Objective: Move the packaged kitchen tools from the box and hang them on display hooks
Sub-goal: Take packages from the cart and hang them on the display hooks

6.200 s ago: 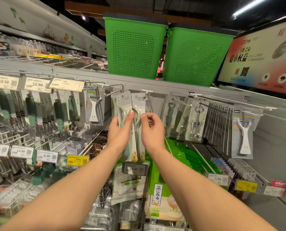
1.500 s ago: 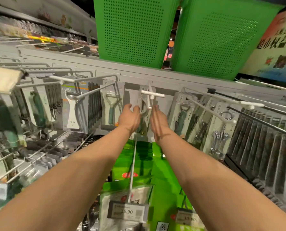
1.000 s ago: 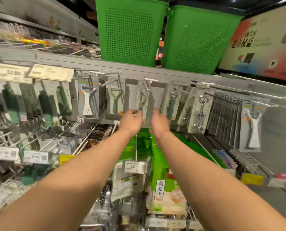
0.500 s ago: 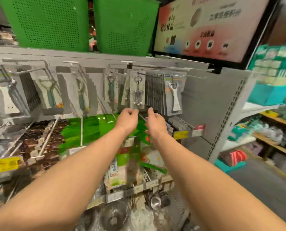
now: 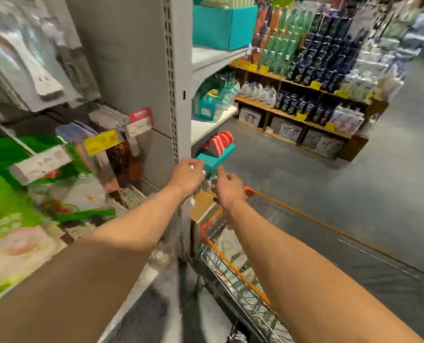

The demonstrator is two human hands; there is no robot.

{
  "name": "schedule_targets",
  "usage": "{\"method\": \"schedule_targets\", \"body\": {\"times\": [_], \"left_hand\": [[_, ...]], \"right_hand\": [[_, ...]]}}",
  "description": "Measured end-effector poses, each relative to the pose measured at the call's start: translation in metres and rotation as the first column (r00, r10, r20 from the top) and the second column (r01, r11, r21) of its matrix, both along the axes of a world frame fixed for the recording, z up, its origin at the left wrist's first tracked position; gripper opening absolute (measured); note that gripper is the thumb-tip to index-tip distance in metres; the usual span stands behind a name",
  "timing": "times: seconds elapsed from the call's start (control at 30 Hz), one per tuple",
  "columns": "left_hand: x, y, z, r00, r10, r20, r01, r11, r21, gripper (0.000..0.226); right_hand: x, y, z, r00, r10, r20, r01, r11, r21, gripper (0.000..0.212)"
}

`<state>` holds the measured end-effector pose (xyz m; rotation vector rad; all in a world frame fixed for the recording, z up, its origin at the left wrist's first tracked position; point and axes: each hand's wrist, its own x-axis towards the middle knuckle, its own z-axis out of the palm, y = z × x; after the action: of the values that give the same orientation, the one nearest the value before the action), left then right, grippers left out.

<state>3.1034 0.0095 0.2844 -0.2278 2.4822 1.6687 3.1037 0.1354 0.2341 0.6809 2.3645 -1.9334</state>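
My left hand [image 5: 186, 178] and my right hand [image 5: 228, 188] hang in front of me with loosely curled fingers and hold nothing. Both are above the near end of an orange-rimmed wire shopping cart [image 5: 233, 266]. A brown cardboard box [image 5: 203, 203] sits in the cart just below my hands; its contents are blurred. Packaged kitchen tools, among them a white peeler [image 5: 41, 78], hang on hooks at the upper left, well away from both hands.
A grey shelf upright [image 5: 178, 78] stands straight ahead of my hands. Green packs and price tags [image 5: 102, 142] fill the lower left racks. A teal holder with pink items [image 5: 217, 149] sits at the shelf end. Across the grey floor stands a wooden shelf of bottles and refill packs [image 5: 302, 95].
My view has swung right and down, from the hook wall to the cart. Both hands have left the hanging packages and dropped toward the cart, empty.
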Motion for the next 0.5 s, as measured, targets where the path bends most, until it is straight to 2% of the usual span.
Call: {"method": "schedule_targets", "body": {"times": [0.1, 0.27, 0.4, 0.47, 0.5], "left_hand": [[-0.018, 0.063, -0.050, 0.993, -0.076, 0.089, 0.080, 0.996, -0.048, 0.050], [-0.045, 0.153, -0.129, 0.949, -0.180, 0.257, 0.206, 0.975, -0.080, 0.027], [-0.057, 0.201, -0.207, 0.887, -0.198, 0.417, 0.273, 0.953, -0.128, 0.039], [-0.057, 0.214, -0.252, 0.838, -0.203, 0.506, 0.291, 0.951, -0.100, 0.034], [-0.052, 0.222, -0.260, 0.824, -0.188, 0.535, 0.292, 0.949, -0.117, 0.037]], "right_hand": [[-0.006, 0.063, -0.061, 0.994, -0.092, 0.062, 0.092, 0.996, 0.002, 0.070], [0.000, 0.155, -0.154, 0.946, -0.183, 0.268, 0.209, 0.975, -0.072, 0.036], [0.024, 0.214, -0.229, 0.819, -0.204, 0.536, 0.302, 0.948, -0.100, 0.016], [0.036, 0.238, -0.260, 0.790, -0.221, 0.572, 0.374, 0.913, -0.162, 0.017], [0.044, 0.248, -0.271, 0.739, -0.272, 0.617, 0.466, 0.867, -0.176, 0.021]]}}
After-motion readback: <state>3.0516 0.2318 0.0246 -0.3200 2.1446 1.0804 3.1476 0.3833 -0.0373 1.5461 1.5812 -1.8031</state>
